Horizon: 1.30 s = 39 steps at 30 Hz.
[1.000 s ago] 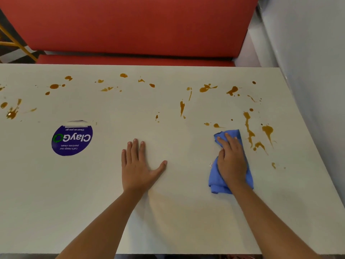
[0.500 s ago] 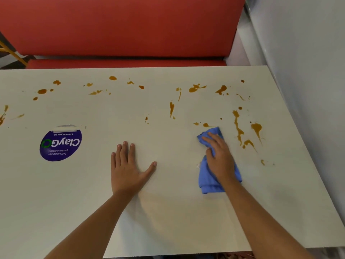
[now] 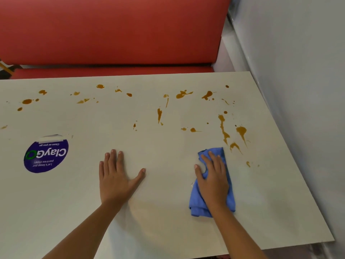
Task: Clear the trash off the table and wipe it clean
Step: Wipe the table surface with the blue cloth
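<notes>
A white table (image 3: 168, 221) fills the view, spattered with brown sauce stains (image 3: 224, 131) across its far half and right side. A crumpled blue cloth (image 3: 196, 204) lies on the table's right part. My right hand (image 3: 213, 176) lies flat on top of it, fingers straight and pointing toward the stains, pressing it down. My left hand (image 3: 115, 174) rests flat on the bare table near the middle, fingers spread, holding nothing. No trash shows on the table.
A round purple "ClayGo" sticker (image 3: 45, 156) is stuck to the table at the left. A red bench seat (image 3: 112, 34) runs behind the far edge. A grey wall (image 3: 298, 71) borders the table's right side.
The view has shifted a little. My right hand with the cloth sits slightly nearer to me and closer to the streaked stains on the right. My left hand stays flat in place.
</notes>
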Motion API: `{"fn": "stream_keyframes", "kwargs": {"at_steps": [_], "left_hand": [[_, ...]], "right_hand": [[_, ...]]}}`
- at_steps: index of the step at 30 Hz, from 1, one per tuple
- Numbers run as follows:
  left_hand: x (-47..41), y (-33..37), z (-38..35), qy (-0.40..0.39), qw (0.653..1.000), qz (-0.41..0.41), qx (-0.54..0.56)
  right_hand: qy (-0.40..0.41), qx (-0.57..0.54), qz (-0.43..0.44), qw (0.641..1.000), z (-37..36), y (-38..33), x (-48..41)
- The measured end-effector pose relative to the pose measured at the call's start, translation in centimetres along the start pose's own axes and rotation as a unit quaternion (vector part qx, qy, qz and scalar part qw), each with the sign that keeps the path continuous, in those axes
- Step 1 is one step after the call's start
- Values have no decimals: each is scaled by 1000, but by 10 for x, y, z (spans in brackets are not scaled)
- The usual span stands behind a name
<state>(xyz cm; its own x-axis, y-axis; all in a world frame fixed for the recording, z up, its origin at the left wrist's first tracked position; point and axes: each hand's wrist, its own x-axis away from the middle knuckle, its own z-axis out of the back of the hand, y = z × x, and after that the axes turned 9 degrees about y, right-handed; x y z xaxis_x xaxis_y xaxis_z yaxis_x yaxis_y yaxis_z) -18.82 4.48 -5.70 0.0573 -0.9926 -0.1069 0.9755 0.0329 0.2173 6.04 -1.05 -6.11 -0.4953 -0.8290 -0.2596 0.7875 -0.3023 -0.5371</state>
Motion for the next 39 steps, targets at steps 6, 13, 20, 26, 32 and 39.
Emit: {"fn": "stream_keyframes", "kwargs": {"at_steps": [6,13,20,26,32,39], "left_hand": [[0,1,1,1,1000,2,-2],[-1,1,2,-9,1000,1,-5],[-1,0,1,-4,1000,2,-3],[-1,0,0,-1,1000,5,-3],[-1,0,1,-2,1000,4,2],[-1,-1,2,-4,1000,1,6]], "right_hand": [[-38,-33,54,997,6,22,-29],[-4,-33,11,999,33,66,-33],[51,61,-35,996,26,42,-5],[-17,5,42,999,1,12,-29],[15,-21,19,999,21,63,-60],[24,-5,69,997,55,110,-37]]}}
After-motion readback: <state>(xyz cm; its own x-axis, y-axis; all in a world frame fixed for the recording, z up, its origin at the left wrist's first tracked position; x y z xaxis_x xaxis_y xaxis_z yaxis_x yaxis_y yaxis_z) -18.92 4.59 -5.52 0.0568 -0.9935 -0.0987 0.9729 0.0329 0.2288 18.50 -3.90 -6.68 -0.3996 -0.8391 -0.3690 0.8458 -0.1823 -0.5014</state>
